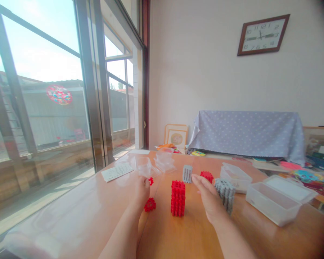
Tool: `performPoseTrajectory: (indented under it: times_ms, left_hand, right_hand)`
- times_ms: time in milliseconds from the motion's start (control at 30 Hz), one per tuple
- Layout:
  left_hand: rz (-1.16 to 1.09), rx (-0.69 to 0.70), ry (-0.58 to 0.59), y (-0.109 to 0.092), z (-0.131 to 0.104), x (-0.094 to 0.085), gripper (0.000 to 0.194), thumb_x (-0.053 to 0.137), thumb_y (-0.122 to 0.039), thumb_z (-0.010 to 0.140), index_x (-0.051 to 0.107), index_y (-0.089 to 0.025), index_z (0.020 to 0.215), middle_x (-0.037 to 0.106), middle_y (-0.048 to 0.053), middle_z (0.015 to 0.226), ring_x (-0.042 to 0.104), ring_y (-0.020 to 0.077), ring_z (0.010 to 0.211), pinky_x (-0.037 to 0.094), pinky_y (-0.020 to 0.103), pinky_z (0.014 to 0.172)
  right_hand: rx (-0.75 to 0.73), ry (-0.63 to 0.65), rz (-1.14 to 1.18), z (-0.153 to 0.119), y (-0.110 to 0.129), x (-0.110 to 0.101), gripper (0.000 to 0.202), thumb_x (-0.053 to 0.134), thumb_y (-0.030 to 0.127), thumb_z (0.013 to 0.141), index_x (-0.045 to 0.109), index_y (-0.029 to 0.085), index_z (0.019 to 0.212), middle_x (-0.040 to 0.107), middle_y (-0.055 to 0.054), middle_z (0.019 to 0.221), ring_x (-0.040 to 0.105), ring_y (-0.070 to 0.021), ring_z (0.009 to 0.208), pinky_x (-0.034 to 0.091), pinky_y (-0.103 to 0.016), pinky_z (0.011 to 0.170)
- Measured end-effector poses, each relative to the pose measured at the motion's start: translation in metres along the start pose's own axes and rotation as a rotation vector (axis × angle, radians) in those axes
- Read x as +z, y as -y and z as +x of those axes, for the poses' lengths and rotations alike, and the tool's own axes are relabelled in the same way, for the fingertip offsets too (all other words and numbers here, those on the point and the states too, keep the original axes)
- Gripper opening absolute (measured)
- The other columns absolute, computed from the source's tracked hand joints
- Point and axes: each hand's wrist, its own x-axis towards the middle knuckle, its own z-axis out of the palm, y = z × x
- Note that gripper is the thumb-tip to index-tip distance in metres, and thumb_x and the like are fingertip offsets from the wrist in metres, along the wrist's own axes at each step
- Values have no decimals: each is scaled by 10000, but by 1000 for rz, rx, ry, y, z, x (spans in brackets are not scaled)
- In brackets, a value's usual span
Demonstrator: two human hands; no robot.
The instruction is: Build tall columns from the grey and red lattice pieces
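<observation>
A tall stack of red interlocking pieces [178, 198] stands upright on the wooden table between my hands. My left hand [142, 189] is closed on a small red piece [151, 181] that shows at its fingertips. Just below that hand lies another red piece [150, 204]. My right hand [208, 196] is raised with its fingers apart and nothing visible in it. Beyond its fingertips is a small grey stack [187, 173]. A larger grey stack [226, 194] stands right beside it, partly hidden by the hand. Further back is a red block [206, 176].
Clear plastic boxes [272, 203] [236, 177] stand on the right. Clear containers [164, 160] and a printed sheet [117, 172] lie at the back left. A window runs along the left, and a spotted cloth [248, 135] hangs behind the table.
</observation>
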Motion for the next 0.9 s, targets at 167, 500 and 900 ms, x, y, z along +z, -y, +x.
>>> performPoseTrajectory:
  times_ms: [167, 500, 900]
  left_hand:
    - [-651, -37, 116, -23, -13, -8, 332, 585, -498, 859, 655, -174, 866, 660, 51, 800, 566, 162, 736, 370, 241, 608]
    - [-1151, -128, 510, -44, -34, -8, 239, 735, -366, 831, 611, -163, 854, 643, 19, 742, 576, 83, 622, 418, 187, 573]
    - [-1163, -162, 662, -51, -43, -10, 228, 755, -346, 802, 615, -166, 806, 663, 16, 707, 585, 88, 595, 427, 199, 570]
  right_hand:
    - [-171, -32, -200, -3, 1, 3, 543, 642, 602, 818, 679, 230, 1211, 691, -106, 1256, 617, -304, 1140, 491, -445, 948]
    - [-676, 67, -655, -28, 15, 22, 554, 676, 379, 855, 525, 290, 1381, 574, -93, 1353, 505, -306, 1280, 437, -513, 1088]
    - [-654, 115, -668, -28, 15, 24, 405, 680, 361, 843, 620, 290, 1237, 597, -80, 1288, 526, -291, 1239, 430, -478, 1087]
